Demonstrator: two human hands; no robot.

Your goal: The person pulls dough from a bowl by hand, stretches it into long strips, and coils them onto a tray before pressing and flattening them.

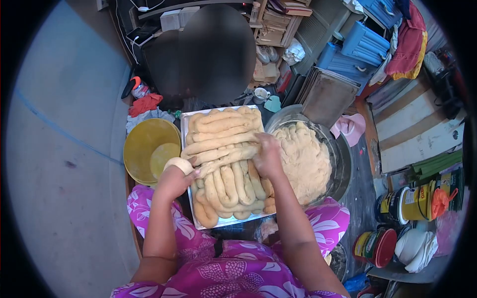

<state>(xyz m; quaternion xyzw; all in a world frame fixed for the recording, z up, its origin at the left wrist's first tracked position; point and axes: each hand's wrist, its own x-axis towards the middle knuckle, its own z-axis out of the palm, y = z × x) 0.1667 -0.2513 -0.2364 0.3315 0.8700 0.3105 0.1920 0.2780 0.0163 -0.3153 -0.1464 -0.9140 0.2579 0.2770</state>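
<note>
While I watched through the head camera, my left hand (pixel 174 180) cupped a small ball of dough (pixel 179 164) at the left edge of the metal tray (pixel 185 121), its grip curled around the lump. My right hand (pixel 267 155) lay fingers-down on a dough rope (pixel 223 158), grip pressed on it; that rope ran crosswise, its long axis left to right, tilted slightly up toward the right. The ropes nearer me ran lengthwise. A yellow bowl (pixel 144 140) sat left, a dough-filled basin (pixel 343 164) right.
</note>
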